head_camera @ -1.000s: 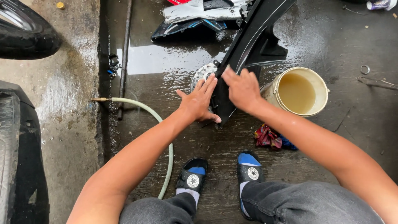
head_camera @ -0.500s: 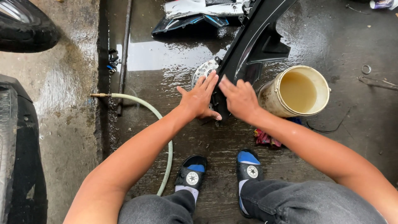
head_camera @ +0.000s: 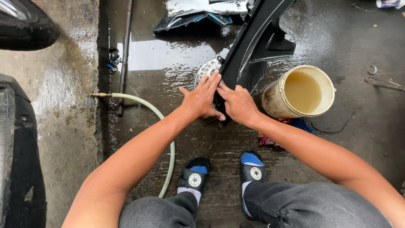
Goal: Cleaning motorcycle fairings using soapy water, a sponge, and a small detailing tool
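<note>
We see a long black plastic panel (head_camera: 257, 46), likely a vehicle body part, standing tilted on the wet floor (head_camera: 190, 139), its lower end toward the person and its upper end running away out of the top of the view. Both hands meet at that lower end: the left hand (head_camera: 202, 100) lies flat against the panel's left edge, fingers spread, and the right hand (head_camera: 238, 104) presses on it just beside, fingers extended. Neither hand is closed round the panel; they rest open on its surface, touching each other at the fingertips, which we judge steadies the piece upright while it is rubbed.

Just right of the panel stands a cream bucket (head_camera: 276, 101) of murky water, close enough to reach. A coloured rag (head_camera: 270, 141) lies at the bucket's foot, near the panel's base. Behind the panel's left edge a round perforated metal disc (head_camera: 204, 69) shows partly. Left of the panel a pale green hose (head_camera: 147, 107) curves across the floor. Below the panel are the person's sandalled feet (head_camera: 223, 173).
</note>
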